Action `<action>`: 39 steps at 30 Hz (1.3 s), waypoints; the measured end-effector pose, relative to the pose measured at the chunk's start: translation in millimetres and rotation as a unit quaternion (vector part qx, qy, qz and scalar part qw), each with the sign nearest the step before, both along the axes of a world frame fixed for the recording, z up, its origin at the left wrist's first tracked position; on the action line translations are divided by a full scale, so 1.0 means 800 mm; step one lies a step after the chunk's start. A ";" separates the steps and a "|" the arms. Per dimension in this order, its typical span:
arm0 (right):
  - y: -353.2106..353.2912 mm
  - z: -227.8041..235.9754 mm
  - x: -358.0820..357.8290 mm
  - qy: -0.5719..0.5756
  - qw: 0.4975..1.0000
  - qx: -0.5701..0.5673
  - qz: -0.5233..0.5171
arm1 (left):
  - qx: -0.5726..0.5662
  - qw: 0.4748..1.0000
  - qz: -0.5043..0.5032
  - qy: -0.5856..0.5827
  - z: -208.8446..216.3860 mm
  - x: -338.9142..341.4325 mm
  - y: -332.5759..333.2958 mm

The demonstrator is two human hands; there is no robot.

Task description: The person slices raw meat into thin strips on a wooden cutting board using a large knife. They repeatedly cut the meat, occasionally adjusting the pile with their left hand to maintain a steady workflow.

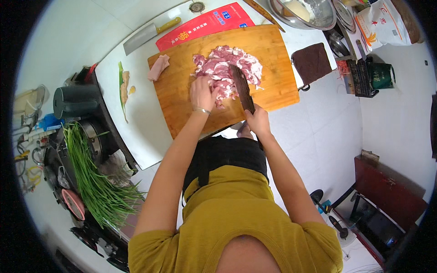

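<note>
A wooden cutting board (pixel 273 73) lies on the white table, with a heap of sliced raw pink-and-white meat (pixel 216 68) on its middle. My left hand (pixel 203 94), with a bracelet at the wrist, presses curled fingers onto the near left side of the heap; the fingertips are partly hidden. My right hand (pixel 258 120) is wrapped round the handle of a dark-bladed kitchen knife (pixel 242 88). Its blade points away from me and lies against the meat, right of my left hand. A separate pale pink piece of meat (pixel 158 67) sits at the board's left edge.
Behind the board lie a cleaver (pixel 143 38) with a yellow handle and a red printed sheet (pixel 207 26). Ginger and a green onion (pixel 122 91) are on the left. A metal bowl (pixel 321 16) stands far right, above a brown cloth (pixel 312 63). Long green chives (pixel 93 177) pile at left.
</note>
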State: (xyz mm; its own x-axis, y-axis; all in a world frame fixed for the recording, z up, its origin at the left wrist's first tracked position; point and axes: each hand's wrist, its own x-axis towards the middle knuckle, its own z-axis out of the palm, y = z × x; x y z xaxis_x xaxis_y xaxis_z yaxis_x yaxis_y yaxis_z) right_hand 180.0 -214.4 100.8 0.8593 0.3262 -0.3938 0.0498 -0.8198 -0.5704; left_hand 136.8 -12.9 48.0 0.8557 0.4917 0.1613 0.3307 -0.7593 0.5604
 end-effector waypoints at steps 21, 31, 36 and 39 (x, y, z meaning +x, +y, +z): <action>-0.060 -0.002 0.018 0.039 0.999 -0.038 -0.007 | -0.037 0.996 0.051 -0.060 -0.048 -0.012 -0.118; -0.089 0.002 0.024 0.038 0.998 -0.054 -0.004 | 0.061 0.997 0.048 -0.027 -0.056 0.018 -0.132; -0.091 -0.002 0.027 0.036 0.997 -0.059 0.018 | 0.092 0.996 0.004 -0.003 -0.065 0.014 -0.126; -0.088 -0.002 0.027 0.033 0.998 -0.058 0.016 | 0.094 0.994 -0.060 -0.020 -0.073 -0.007 -0.104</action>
